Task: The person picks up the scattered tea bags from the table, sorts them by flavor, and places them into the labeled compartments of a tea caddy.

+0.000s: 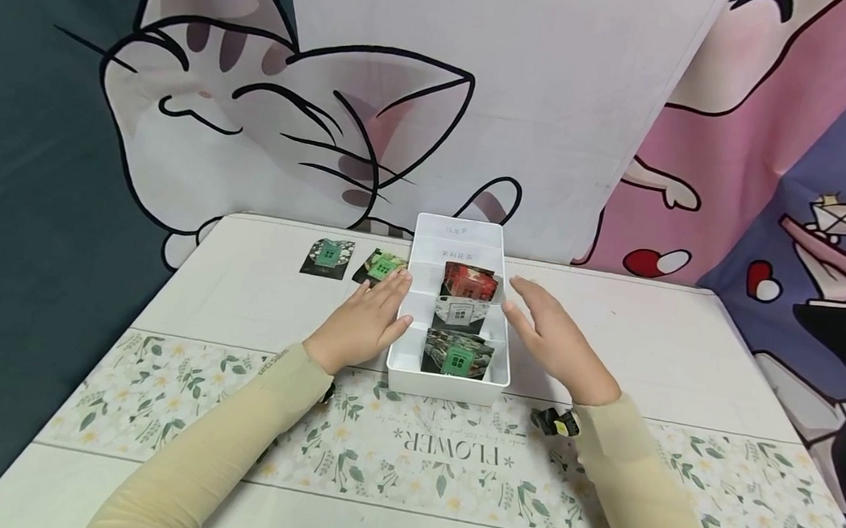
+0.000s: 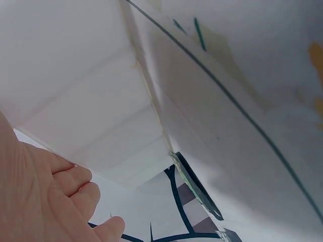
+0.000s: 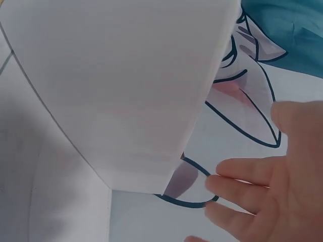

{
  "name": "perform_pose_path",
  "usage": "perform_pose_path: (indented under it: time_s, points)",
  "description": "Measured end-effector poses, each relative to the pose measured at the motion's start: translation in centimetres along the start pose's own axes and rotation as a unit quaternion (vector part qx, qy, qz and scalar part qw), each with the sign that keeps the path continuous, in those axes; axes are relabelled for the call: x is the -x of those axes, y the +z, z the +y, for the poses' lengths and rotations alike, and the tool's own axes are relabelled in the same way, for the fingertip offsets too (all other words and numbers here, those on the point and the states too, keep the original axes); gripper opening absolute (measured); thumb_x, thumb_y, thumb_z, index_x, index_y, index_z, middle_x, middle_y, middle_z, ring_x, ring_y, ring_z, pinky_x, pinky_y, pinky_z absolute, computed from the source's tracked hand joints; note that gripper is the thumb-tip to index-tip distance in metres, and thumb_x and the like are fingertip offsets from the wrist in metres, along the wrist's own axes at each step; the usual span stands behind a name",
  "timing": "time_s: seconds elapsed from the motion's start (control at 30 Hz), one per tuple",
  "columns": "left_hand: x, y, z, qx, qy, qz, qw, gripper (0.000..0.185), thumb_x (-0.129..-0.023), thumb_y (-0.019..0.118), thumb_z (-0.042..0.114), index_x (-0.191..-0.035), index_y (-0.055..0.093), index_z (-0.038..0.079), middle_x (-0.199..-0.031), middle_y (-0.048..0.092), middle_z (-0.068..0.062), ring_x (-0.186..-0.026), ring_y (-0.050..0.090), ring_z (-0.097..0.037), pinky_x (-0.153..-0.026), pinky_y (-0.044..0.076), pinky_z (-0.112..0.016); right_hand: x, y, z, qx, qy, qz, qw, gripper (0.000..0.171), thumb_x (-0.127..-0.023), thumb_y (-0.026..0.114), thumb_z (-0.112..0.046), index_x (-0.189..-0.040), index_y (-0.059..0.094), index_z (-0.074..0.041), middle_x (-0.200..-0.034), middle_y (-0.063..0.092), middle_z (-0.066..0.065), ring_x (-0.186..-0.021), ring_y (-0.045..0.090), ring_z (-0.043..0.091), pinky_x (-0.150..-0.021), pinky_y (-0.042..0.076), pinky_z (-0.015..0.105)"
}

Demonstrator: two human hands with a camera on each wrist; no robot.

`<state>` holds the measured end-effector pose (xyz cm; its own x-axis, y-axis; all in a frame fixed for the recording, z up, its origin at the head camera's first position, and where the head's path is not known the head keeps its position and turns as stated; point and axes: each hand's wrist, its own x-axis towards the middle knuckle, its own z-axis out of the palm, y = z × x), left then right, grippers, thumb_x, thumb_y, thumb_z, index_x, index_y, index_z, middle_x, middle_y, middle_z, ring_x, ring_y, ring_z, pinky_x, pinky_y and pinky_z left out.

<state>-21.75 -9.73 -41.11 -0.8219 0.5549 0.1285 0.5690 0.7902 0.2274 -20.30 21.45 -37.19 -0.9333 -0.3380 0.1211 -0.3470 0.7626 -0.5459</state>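
A long white divided box (image 1: 446, 388) stands on the table between the two hands. Inside it, green-labelled sachets (image 1: 458, 357) lie in the front compartment, with dark sachets bearing a pale label (image 1: 459, 315) behind them and red sachets (image 1: 469, 281) farther back. My left hand (image 1: 363, 322) is at the box's left side, its extended fingers near the rim. On the opposite side my right hand (image 1: 555, 333) is held with fingers loosely extended and thumb apart, holding nothing. In the right wrist view, a gap shows between its fingers (image 3: 242, 194) and the box wall (image 3: 111, 96).
Two flat sachets lie left of the box: a dark one with a teal label (image 1: 327, 257), and a green one (image 1: 379, 267) partly behind my left fingers. A floral printed strip (image 1: 448, 451) crosses the white tabletop. Behind the table hangs a cartoon cat cloth (image 1: 551, 78).
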Motion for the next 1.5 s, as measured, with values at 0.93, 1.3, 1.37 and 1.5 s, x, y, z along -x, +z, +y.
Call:
perform_pose_path:
  time_s: [0.93, 1.3, 1.37, 1.5]
  points:
    - [0.0, -0.4, 0.0, -0.012, -0.003, -0.016, 0.9998, 0.07, -0.11, 0.031, 0.047, -0.161, 0.015, 0.002, -0.168, 0.016, -0.014, -0.155, 0.011, -0.027, -0.124, 0.01, -0.053, 1.3, 2.5, 0.5, 0.125, -0.02, -0.065, 0.99, 0.08, -0.107, 0.031, -0.057, -0.163, 0.006, -0.005, -0.17, 0.002, 0.01, -0.156, 0.0, 0.031, -0.123, -0.004, 0.06]
    - [-0.3, -1.1, 0.4, -0.043, -0.011, -0.025, 0.9987, 0.073, -0.108, 0.033, 0.054, -0.162, 0.019, 0.007, -0.168, 0.018, -0.009, -0.155, 0.012, -0.025, -0.124, 0.009, -0.055, 1.0, 2.8, 0.9, 0.122, -0.03, -0.067, 0.99, 0.082, -0.107, 0.031, -0.057, -0.162, 0.006, -0.002, -0.169, 0.005, 0.015, -0.156, 0.001, 0.033, -0.124, 0.001, 0.057]
    - [-0.2, -1.2, 0.4, -0.051, -0.006, -0.016, 0.9986, 0.071, -0.108, 0.035, 0.053, -0.162, 0.024, 0.009, -0.167, 0.022, -0.009, -0.155, 0.016, -0.025, -0.123, 0.011, -0.057, 1.0, 2.8, 0.9, 0.117, -0.03, -0.068, 0.99, 0.082, -0.107, 0.032, -0.057, -0.162, 0.006, -0.002, -0.169, 0.004, 0.015, -0.156, 0.0, 0.033, -0.124, 0.0, 0.056]
    - [-0.1, -1.2, 0.3, -0.069, 0.017, 0.018, 0.9973, 0.064, -0.107, 0.04, 0.052, -0.159, 0.036, 0.015, -0.163, 0.034, -0.008, -0.153, 0.024, -0.025, -0.122, 0.015, -0.061, 1.1, 2.8, 0.8, 0.109, -0.029, -0.07, 0.991, 0.082, -0.108, 0.034, -0.055, -0.162, 0.006, -0.001, -0.169, 0.003, 0.015, -0.156, 0.0, 0.033, -0.124, 0.001, 0.056]
